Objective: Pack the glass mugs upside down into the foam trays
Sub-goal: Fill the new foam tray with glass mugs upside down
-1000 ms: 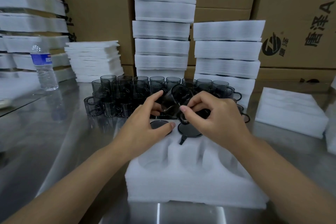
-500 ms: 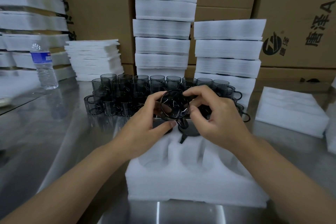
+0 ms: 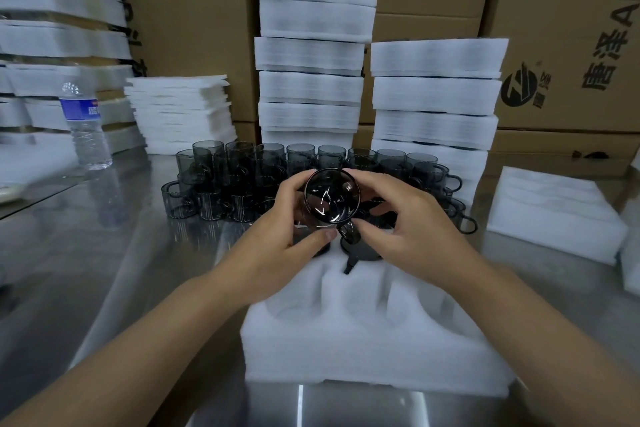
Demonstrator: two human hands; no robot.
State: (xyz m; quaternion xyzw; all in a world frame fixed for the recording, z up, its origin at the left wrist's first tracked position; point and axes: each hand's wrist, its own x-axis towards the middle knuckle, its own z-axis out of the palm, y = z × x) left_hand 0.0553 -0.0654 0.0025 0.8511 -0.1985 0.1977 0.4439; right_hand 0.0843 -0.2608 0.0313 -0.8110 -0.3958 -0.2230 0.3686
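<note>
Mug point(image 3: 331, 199) gripped by left hand point(image 3: 277, 243) and right hand point(image 3: 412, 236) | tray point(image 3: 346, 350) far pockets partly hidden

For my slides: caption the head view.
Left hand and right hand hold a glass mug over the foam tray, one inverted mug packed.

A polished stainless-steel bench point(image 3: 104, 270) fills the foreground, mirroring a bright streak of light point(image 3: 300, 406) near its front edge. Behind it rise stacked brown cardboard cartons point(image 3: 568, 10) printed with black characters and a round logo point(image 3: 518, 85). A plastic water bottle point(image 3: 85, 125) stands upright at the left.
</note>
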